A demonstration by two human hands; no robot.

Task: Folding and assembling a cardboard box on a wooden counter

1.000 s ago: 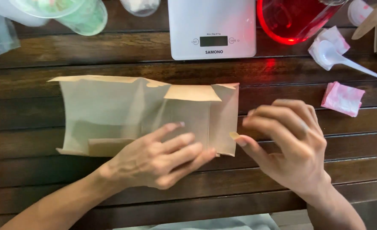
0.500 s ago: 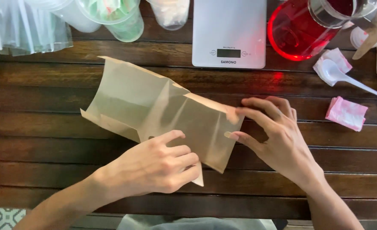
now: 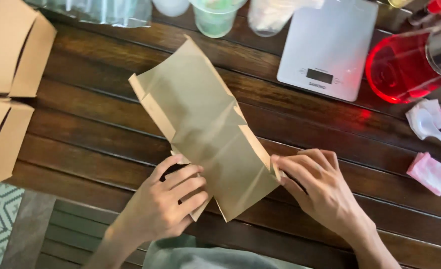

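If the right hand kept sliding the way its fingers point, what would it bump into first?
The right hand points left and already touches the brown paper bag at its edge. Beyond that, probably the left hand, though depth is unclear.

A paper bag (image 3: pixel 205 129) is laid slantwise at the middle of the table (image 3: pixel 95 144). Behind it, cups (image 3: pixel 215 17) are lined up; a kitchen scale (image 3: pixel 327 47) is set behind-right, a jug (image 3: pixel 410 62) further right. Folded boxes (image 3: pixel 8 89) are stacked at the left edge.
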